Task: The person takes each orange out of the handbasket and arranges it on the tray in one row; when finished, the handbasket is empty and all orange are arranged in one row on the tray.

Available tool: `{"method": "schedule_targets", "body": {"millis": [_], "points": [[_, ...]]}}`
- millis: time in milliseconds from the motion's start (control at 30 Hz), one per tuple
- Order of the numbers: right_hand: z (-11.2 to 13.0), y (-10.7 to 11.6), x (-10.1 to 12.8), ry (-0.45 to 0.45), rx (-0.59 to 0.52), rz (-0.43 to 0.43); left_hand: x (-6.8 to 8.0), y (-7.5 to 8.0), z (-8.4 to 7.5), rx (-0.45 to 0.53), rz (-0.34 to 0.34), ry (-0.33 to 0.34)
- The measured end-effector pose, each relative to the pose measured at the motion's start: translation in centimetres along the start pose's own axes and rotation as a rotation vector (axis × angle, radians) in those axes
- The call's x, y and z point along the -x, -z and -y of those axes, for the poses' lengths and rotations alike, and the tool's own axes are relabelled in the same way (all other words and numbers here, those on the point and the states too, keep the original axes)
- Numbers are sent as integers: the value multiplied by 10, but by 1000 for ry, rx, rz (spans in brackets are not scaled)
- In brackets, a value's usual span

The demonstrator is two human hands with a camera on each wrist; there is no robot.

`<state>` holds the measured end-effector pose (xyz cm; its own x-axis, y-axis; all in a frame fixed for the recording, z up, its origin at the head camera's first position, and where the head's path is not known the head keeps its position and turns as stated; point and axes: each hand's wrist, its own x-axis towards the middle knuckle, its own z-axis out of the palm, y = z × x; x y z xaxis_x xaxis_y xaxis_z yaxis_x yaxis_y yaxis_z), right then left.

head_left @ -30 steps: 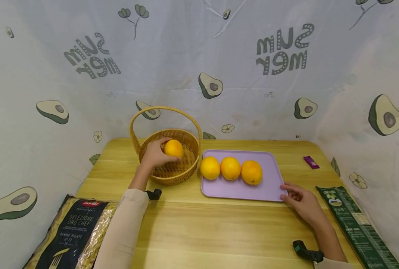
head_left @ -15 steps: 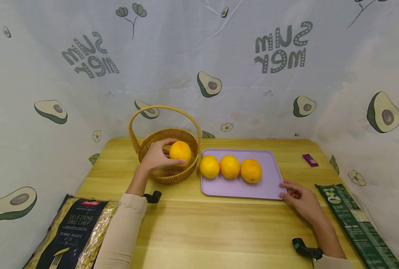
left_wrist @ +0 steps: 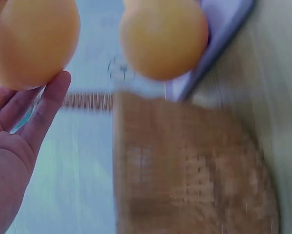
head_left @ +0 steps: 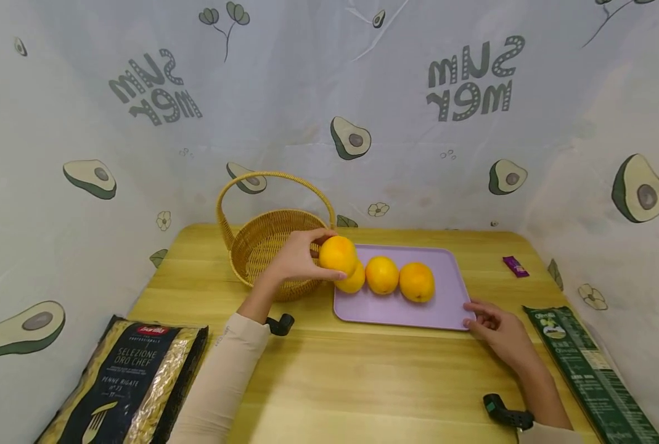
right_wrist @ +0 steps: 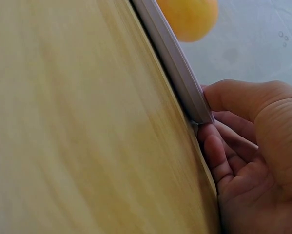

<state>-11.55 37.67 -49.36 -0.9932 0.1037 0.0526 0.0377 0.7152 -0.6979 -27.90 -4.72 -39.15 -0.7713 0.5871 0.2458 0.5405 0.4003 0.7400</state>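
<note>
My left hand [head_left: 298,256] grips an orange [head_left: 337,255] between thumb and fingers, in the air past the right rim of the wicker basket [head_left: 254,246]. This orange partly covers another orange [head_left: 352,280] at the left end of the lilac tray [head_left: 401,311]. Two more oranges, a middle one [head_left: 382,275] and a right one [head_left: 417,282], sit beside it in a row. At the tray's front right corner my right hand [head_left: 498,333] pinches the edge; in the right wrist view the thumb lies on the tray rim [right_wrist: 177,63] and curled fingers are below.
A penne pasta bag [head_left: 124,376] lies at the front left. Along the right side is a long green packet [head_left: 590,370], with a small purple wrapped snack [head_left: 515,266] behind it. The basket's tall handle [head_left: 276,174] arches upward. A printed curtain [head_left: 407,185] surrounds the table.
The left hand has carried its orange rightward, out from over the basket to above the tray's left end. The right hand stays at the tray corner.
</note>
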Motion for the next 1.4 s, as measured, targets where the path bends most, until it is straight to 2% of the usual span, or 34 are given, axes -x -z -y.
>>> {"method": "schedule_targets", "body": {"millis": [167, 267, 567, 733, 933, 1167, 1400], "points": [[1, -1, 0, 20, -20, -18, -23, -32, -18, 15, 40, -127], [2, -2, -1, 32, -31, -23, -35, -47, -27, 37, 51, -163], [3, 0, 1, 13, -4, -5, -67, -76, -57, 3, 111, -93], [2, 5, 1, -6, 25, 6, -84, -93, -69, -18, 141, -78], [-1, 7, 2, 6, 8, -7, -97, -122, -77, -33, 150, -42], [1, 7, 3, 11, 9, -13, -110, -154, -87, -111, 158, -33], [4, 4, 0, 26, -18, -5, -114, -175, -84, -194, 177, -18]]}}
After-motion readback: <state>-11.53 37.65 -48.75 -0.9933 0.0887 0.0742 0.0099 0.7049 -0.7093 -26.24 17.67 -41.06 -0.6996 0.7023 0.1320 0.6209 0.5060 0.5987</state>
